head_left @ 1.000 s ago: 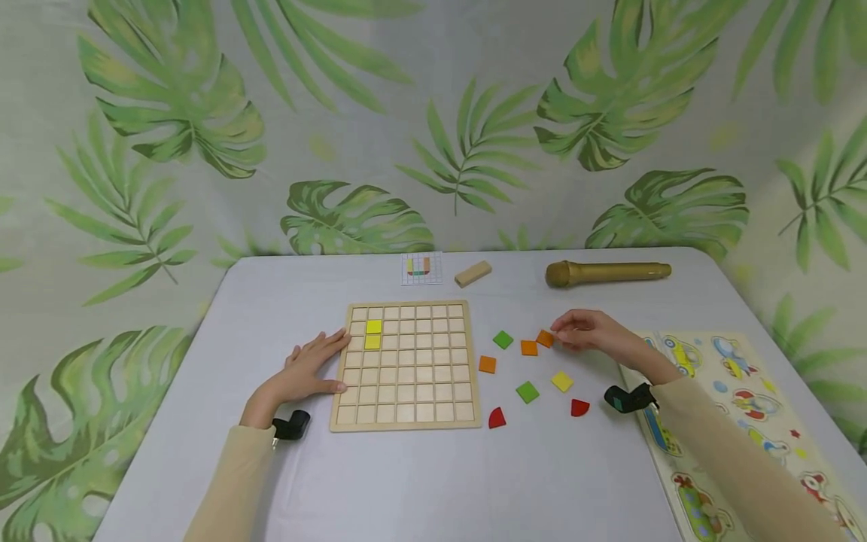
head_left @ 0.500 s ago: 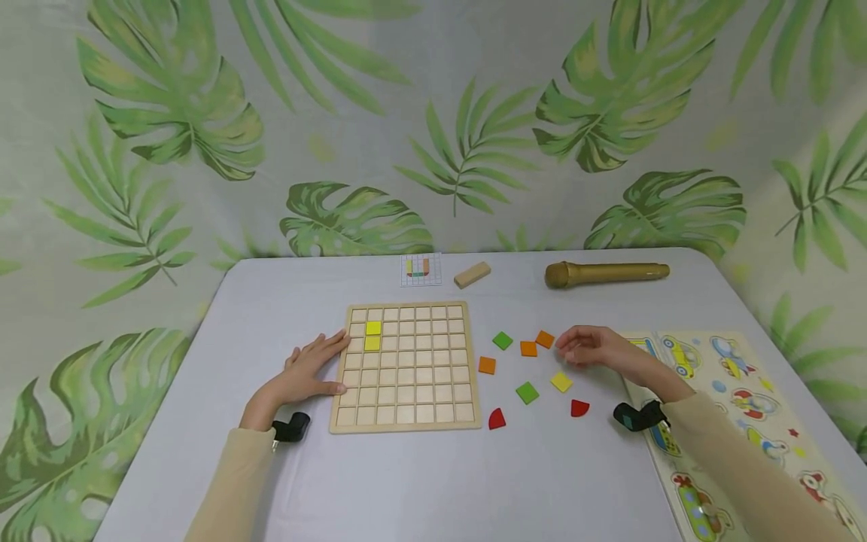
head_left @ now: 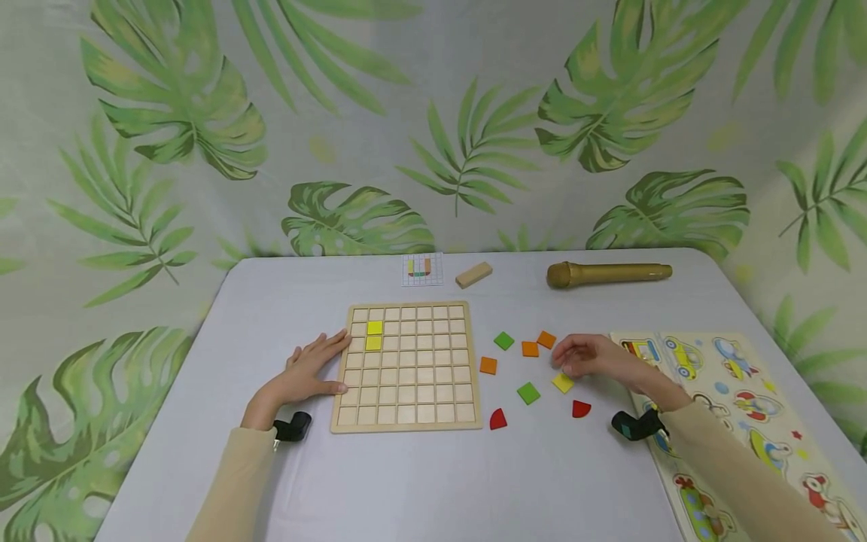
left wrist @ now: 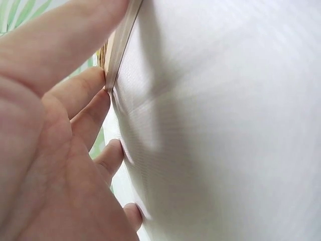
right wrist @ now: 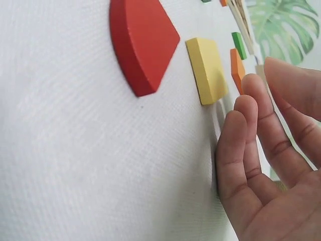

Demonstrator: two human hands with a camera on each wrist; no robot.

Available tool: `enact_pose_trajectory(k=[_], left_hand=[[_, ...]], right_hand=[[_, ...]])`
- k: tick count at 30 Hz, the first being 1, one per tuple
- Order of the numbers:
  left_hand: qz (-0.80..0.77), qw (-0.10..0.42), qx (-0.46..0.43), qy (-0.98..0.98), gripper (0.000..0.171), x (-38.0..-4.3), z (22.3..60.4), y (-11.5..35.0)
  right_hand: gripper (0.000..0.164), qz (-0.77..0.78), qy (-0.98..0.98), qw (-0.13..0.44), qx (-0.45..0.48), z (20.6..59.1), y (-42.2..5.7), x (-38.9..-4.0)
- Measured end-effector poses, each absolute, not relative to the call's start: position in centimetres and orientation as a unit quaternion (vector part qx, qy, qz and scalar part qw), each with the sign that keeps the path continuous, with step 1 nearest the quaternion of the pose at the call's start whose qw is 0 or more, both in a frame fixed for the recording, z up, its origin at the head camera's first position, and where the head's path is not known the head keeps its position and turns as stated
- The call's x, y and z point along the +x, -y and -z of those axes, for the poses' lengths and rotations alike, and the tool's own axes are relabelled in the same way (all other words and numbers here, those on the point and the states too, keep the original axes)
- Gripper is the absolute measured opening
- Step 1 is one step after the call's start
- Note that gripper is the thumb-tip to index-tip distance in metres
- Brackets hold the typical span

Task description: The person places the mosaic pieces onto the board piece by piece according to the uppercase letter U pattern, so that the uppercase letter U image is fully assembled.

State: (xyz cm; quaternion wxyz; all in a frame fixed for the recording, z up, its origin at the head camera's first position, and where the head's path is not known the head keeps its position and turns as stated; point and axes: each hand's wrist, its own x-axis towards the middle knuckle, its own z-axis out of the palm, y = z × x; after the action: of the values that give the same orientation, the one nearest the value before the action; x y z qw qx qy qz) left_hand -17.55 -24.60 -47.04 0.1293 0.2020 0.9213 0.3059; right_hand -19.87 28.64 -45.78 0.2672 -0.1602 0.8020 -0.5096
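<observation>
A wooden grid board (head_left: pixel 406 374) lies mid-table with two yellow tiles (head_left: pixel 375 328) in one column. Along its left edge rest the fingertips and thumb of my left hand (head_left: pixel 308 374), fingers spread; the left wrist view shows the board's side (left wrist: pixel 118 47) at the fingertips. My right hand (head_left: pixel 596 357) hovers low with loosely bent fingers, holding nothing. Beneath its fingertips is a loose yellow tile (head_left: pixel 563 385), partly covered in the head view. Nearby lie a red quarter-circle piece (right wrist: pixel 143 45) and an orange tile (head_left: pixel 546 340).
Between board and right hand lie more orange tiles (head_left: pixel 488 366), green tiles (head_left: pixel 529 393) and another red quarter-circle (head_left: pixel 497 418). Behind are a pattern card (head_left: pixel 423 269), a wooden block (head_left: pixel 474 275) and a gold microphone (head_left: pixel 609 275). A picture puzzle board (head_left: pixel 738 406) sits under the right forearm.
My right hand has drawn back from beside the farthest orange tile toward me, down to the yellow tile. The left hand and the pieces stay put.
</observation>
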Motion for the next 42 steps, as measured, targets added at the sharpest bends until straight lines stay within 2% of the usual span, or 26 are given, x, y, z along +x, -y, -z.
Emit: enact_pose_trajectory(k=[13, 22, 34, 42], left_hand=[[-0.304, 0.129, 0.204, -0.921, 0.088, -17.6, 47.1, 24.7], [-0.308, 0.128, 0.205, -0.92, 0.087, -17.4, 47.1, 24.7], [-0.312, 0.127, 0.206, -0.919, 0.087, -17.5, 47.2, 24.7], [-0.315, 0.128, 0.207, -0.917, 0.087, -17.5, 47.1, 24.7]], right_hand=[[0.02, 0.445, -0.834, 0.247, -0.212, 46.2, -28.2, -19.5], [0.022, 0.375, -0.87, 0.214, -0.239, 45.9, -27.3, -19.1], [0.016, 0.413, -0.844, 0.242, -0.242, 45.4, -27.5, -19.8], [0.015, 0.448, -0.828, 0.252, -0.225, 44.7, -25.9, -20.9]])
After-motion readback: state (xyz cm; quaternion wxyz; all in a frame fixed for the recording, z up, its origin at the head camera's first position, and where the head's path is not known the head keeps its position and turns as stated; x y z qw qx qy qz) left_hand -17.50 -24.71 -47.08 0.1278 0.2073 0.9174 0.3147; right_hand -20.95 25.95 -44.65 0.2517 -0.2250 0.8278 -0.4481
